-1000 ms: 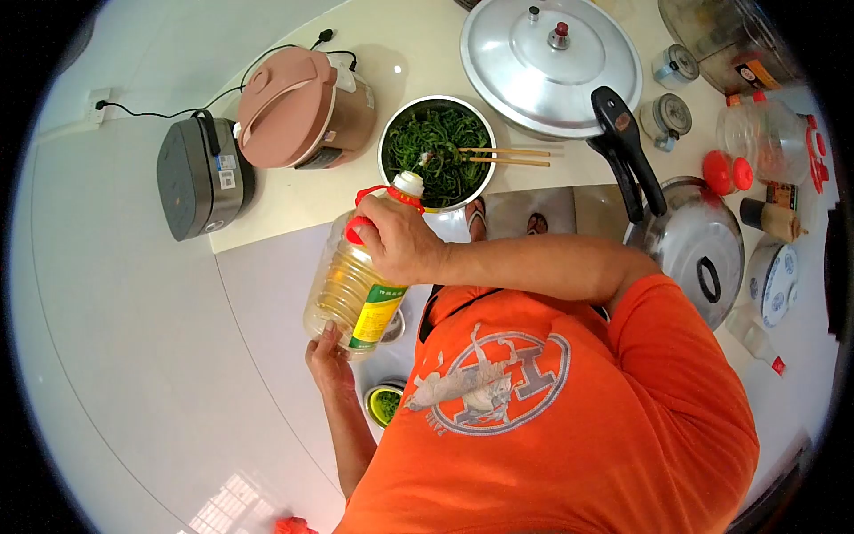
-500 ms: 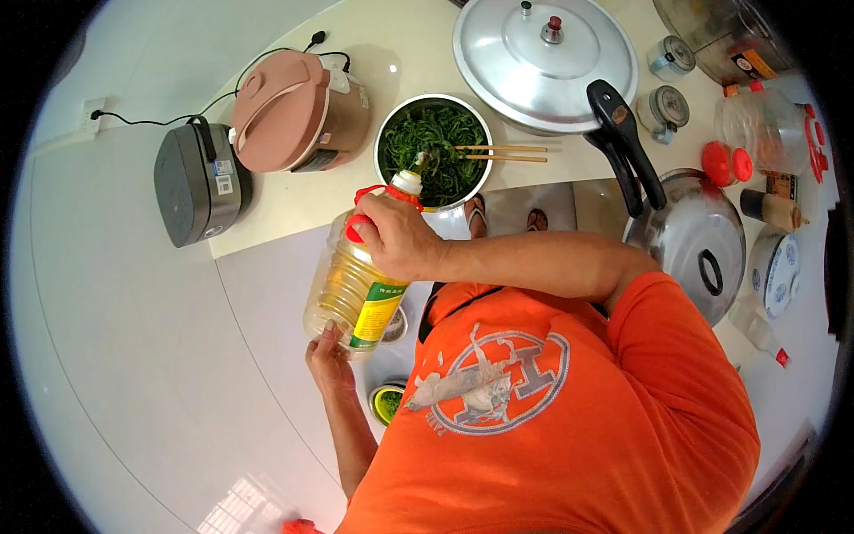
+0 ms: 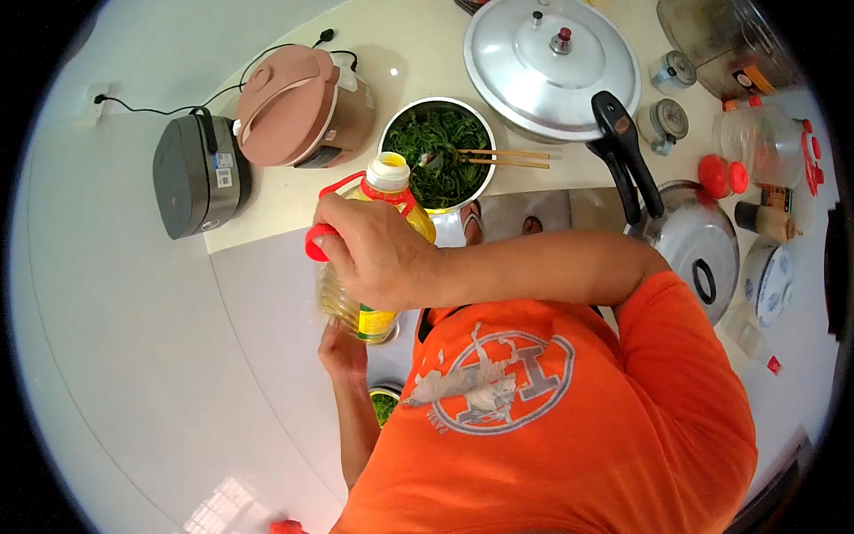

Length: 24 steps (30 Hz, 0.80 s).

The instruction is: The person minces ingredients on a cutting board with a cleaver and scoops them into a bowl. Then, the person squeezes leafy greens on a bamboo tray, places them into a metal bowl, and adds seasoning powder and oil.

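Note:
My right hand point(image 3: 378, 254) grips a clear plastic bottle of yellow cooking oil point(image 3: 418, 222) near its red handle. Its white mouth point(image 3: 389, 171) is uncapped and faces up towards me, beside the bowl's near left rim. My left hand point(image 3: 344, 349) holds the bottle low down, fingers against its base. A steel bowl point(image 3: 490, 169) on the counter holds dark green leafy vegetables point(image 3: 436, 142), with a small pale patch among them. Two wooden chopsticks point(image 3: 511, 158) rest in the bowl, sticking out over its right rim.
A pink cooker point(image 3: 289, 107) and a dark grey appliance point(image 3: 191, 178) stand left. Behind right is a large pressure cooker point(image 3: 547, 67) with a black handle point(image 3: 627, 156); a second lidded pot point(image 3: 689, 240) sits nearer. Jars point(image 3: 667, 120) line the right. Below is a container of greens point(image 3: 384, 408).
The oil bottle has tipped back more upright, its mouth drawing away from over the bowl to the left. Both hands stay on it, the right having shifted slightly.

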Each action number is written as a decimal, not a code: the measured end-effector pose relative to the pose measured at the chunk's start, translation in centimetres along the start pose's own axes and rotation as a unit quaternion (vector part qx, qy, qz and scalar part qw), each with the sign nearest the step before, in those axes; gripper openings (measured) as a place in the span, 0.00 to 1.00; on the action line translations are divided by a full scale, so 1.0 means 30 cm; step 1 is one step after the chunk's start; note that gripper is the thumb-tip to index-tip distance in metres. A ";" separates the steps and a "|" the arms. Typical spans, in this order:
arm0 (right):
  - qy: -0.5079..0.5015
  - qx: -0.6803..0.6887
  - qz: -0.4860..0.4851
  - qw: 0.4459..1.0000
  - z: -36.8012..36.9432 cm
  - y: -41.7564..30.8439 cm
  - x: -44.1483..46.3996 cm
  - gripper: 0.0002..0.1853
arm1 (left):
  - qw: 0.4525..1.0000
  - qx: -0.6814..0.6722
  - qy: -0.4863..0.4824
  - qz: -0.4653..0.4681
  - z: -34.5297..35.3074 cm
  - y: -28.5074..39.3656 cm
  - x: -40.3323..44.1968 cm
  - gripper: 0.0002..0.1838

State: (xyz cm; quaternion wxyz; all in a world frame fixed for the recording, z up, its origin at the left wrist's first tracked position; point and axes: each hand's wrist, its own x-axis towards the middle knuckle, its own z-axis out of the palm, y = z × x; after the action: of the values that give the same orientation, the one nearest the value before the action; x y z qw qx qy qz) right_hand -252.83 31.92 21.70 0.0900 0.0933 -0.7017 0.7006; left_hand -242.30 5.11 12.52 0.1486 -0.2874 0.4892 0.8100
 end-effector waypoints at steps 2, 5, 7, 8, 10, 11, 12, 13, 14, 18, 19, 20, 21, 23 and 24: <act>-0.002 0.029 0.005 1.000 -0.024 -0.080 0.036 0.09 | 1.000 -0.019 -0.025 0.001 0.039 -0.014 0.001 0.31; -0.010 0.046 -0.009 0.999 -0.067 -0.193 0.120 0.08 | 0.997 -0.059 -0.056 0.009 0.082 -0.053 0.022 0.30; -0.051 0.026 -0.019 0.998 -0.119 -0.265 0.198 0.10 | 0.990 -0.102 -0.092 0.016 0.100 -0.080 0.053 0.30; -0.073 0.010 -0.026 0.997 -0.144 -0.301 0.233 0.09 | 0.985 -0.136 -0.110 0.004 0.128 -0.074 0.050 0.30; -0.107 0.000 -0.018 0.994 -0.181 -0.379 0.288 0.09 | 0.976 -0.160 -0.148 0.023 0.154 -0.099 0.079 0.30; -0.120 0.000 -0.009 0.993 -0.197 -0.418 0.313 0.08 | 0.970 -0.172 -0.166 0.034 0.169 -0.108 0.096 0.30; -0.133 0.002 0.002 0.991 -0.208 -0.457 0.336 0.08 | 0.974 -0.175 -0.140 0.016 0.189 -0.112 0.114 0.29; -0.144 0.005 0.016 0.989 -0.217 -0.493 0.357 0.07 | 0.971 -0.170 -0.166 0.016 0.212 -0.111 0.132 0.28; -0.152 0.011 0.030 0.988 -0.223 -0.531 0.376 0.07 | 0.967 -0.165 -0.193 0.016 0.238 -0.102 0.151 0.26; -0.159 0.060 0.088 0.981 -0.222 -0.663 0.448 0.06 | 0.974 -0.064 -0.216 0.001 0.320 -0.042 0.230 0.25; -0.157 0.074 0.100 0.980 -0.219 -0.694 0.464 0.06 | 0.973 -0.036 -0.228 -0.003 0.331 -0.020 0.237 0.25; -0.151 0.091 0.113 0.978 -0.221 -0.723 0.485 0.06 | 0.982 -0.001 -0.188 0.021 0.361 0.003 0.222 0.24; -0.145 0.114 0.127 0.975 -0.224 -0.751 0.511 0.06 | 0.984 0.056 -0.161 0.044 0.348 0.001 0.234 0.23; -0.116 0.139 0.152 0.972 -0.234 -0.783 0.574 0.06 | 0.976 0.168 -0.106 0.090 0.308 -0.021 0.260 0.21; -0.084 0.128 0.151 0.977 -0.240 -0.779 0.628 0.06 | 0.978 0.168 -0.087 0.088 0.290 -0.016 0.263 0.19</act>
State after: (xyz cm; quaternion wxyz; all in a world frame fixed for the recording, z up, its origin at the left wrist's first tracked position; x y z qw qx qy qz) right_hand -265.07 39.02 49.13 -0.0888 0.0550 -0.6170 0.7800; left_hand -251.08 12.65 10.47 0.1651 -0.1424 0.6270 0.7479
